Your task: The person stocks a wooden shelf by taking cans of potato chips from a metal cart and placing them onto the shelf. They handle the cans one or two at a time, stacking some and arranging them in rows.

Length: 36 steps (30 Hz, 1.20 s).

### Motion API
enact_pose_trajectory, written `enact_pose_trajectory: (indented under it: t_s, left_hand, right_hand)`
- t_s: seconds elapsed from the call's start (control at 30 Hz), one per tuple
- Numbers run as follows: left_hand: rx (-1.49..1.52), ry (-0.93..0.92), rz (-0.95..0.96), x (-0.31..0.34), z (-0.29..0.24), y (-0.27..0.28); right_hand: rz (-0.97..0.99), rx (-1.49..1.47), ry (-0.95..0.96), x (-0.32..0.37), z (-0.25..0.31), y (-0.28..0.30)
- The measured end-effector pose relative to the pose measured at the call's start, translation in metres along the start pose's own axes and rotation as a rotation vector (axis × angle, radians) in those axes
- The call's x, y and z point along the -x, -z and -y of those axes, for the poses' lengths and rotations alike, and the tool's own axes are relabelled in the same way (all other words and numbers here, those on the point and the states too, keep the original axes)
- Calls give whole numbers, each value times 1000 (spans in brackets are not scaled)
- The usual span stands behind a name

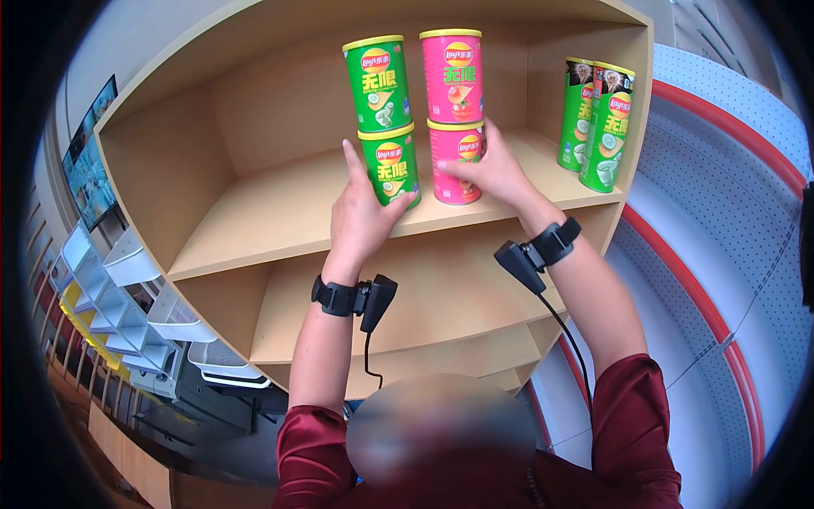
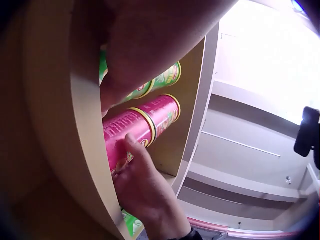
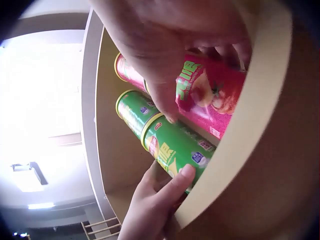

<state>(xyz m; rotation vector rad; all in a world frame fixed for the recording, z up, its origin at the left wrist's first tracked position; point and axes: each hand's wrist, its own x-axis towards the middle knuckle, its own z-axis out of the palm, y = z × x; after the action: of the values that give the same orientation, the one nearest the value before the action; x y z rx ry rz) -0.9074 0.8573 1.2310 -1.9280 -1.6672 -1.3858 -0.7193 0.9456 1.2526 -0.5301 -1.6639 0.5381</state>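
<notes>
Two stacks of short chip canisters stand side by side on the wooden shelf. On the left, an upper green canister (image 1: 374, 89) sits on a lower green canister (image 1: 388, 170). My left hand (image 1: 360, 219) grips the lower one, thumb across its front and fingers along its left side. To the right, an upper pink canister (image 1: 452, 81) rests on a lower pink canister (image 1: 448, 191). My right hand (image 1: 502, 170) holds that lower one, thumb over the front, fingers round the right side and partly hidden. In the right wrist view, the left thumb (image 3: 180, 180) lies on the green canister.
Two tall green chip cans (image 1: 606, 140) stand at the shelf's (image 1: 254, 208) right end by the side panel. More shelf levels lie below. White perforated racks (image 1: 721, 170) with red edges stand at right; white bins (image 1: 174, 318) and a wall screen (image 1: 89, 157) are at left.
</notes>
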Motion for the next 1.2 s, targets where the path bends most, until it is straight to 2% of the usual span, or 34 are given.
enact_pose_trajectory:
  t_s: [0.07,0.2,0.43,0.53,0.83,0.9,1.2]
  left_hand:
    - [2,-9,-3,-1,1,-1]
    - [-2,-10,-3,-1,2,-1]
    - [-10,-9,-2,1,-2,0]
    - [31,67,50,1,-6,2]
    - [5,45,47,0,-4,0]
    - [3,-35,-15,0,0,-2]
    - [-38,-21,-21,1,-2,0]
  right_hand:
    - [223,-53,-164,12,-3,2]
    - [244,-39,-246,19,1,4]
    - [199,-2,-196,17,-12,-3]
    - [190,74,-220,17,-11,-3]
    - [155,136,-196,18,-5,-6]
    - [162,164,-201,18,-7,-5]
    - [188,199,-146,18,-7,-6]
